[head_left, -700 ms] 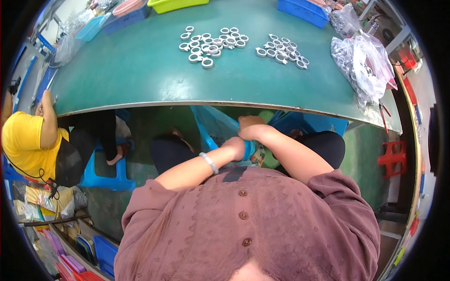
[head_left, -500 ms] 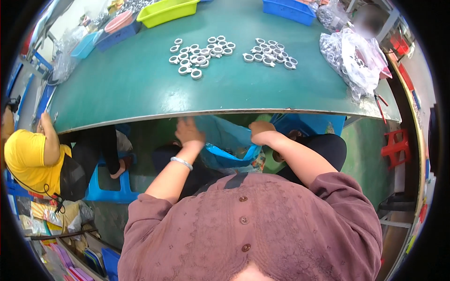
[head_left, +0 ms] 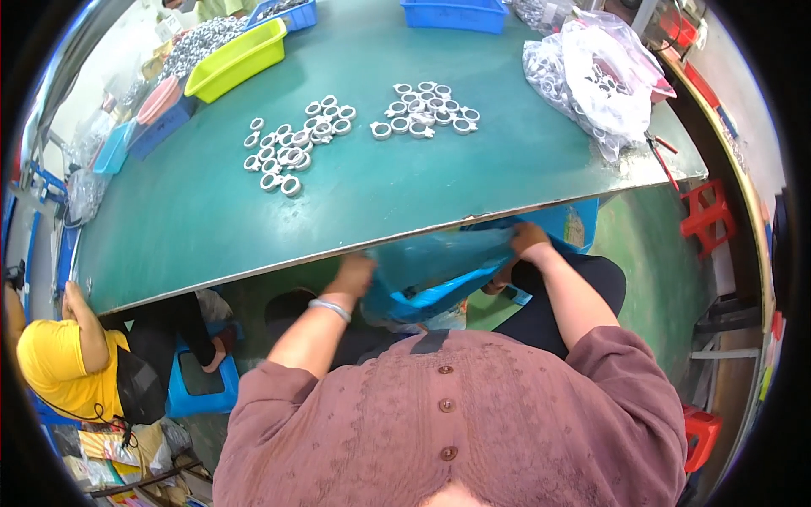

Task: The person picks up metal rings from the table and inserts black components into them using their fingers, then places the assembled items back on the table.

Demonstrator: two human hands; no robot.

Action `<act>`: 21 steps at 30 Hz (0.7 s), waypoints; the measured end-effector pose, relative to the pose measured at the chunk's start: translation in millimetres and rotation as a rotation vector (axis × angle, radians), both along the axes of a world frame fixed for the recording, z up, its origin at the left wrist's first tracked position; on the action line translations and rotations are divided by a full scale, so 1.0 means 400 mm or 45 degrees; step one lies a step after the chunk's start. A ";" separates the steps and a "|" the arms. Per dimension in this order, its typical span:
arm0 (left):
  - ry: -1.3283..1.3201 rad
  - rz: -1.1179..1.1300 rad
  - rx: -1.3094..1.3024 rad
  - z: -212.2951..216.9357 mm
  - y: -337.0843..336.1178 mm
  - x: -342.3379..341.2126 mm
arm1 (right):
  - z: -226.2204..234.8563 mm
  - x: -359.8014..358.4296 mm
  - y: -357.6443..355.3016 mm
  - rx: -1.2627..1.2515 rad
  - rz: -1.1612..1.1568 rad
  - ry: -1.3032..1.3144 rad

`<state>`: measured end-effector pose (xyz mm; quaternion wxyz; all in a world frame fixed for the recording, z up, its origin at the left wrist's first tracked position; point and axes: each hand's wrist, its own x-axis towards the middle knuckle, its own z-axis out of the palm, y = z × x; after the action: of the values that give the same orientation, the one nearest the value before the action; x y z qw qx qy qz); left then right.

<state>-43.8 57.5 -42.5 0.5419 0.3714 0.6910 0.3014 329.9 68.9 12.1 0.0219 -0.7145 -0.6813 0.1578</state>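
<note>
A translucent blue plastic bag (head_left: 448, 262) is spread over my lap, just below the table's front edge, its mouth stretched wide. My left hand (head_left: 355, 275), slightly blurred, is closed at the bag's left edge. At the opposite edge, my right hand (head_left: 530, 240) grips the bag with bent fingers. What lies inside the bag is mostly hidden. On the green table (head_left: 355, 194) beyond my hands lie two loose groups of silver ring-shaped parts with small tabs, a left group (head_left: 291, 158) and a right group (head_left: 420, 106).
A blue bin (head_left: 566, 221) stands under the table by my right hand. Clear bags of rings (head_left: 591, 84) and red-handled pliers (head_left: 661, 156) lie on the right. A lime tray (head_left: 236, 63) and blue tray (head_left: 456, 15) sit farther back. A person in yellow (head_left: 72, 367) sits left.
My view has turned, so the table and its rings appear shifted left. The bag's mouth is pulled wider, with my right hand farther from my left. My left hand's fingers have closed.
</note>
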 end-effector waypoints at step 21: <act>-0.018 -0.165 0.110 0.277 -0.173 -0.036 | 0.468 -0.262 -0.136 0.346 0.874 0.197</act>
<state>-58.4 -11.6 68.2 0.5487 0.4363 0.6480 0.2978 225.1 14.3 199.3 0.1139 -0.4212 -0.8921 0.1176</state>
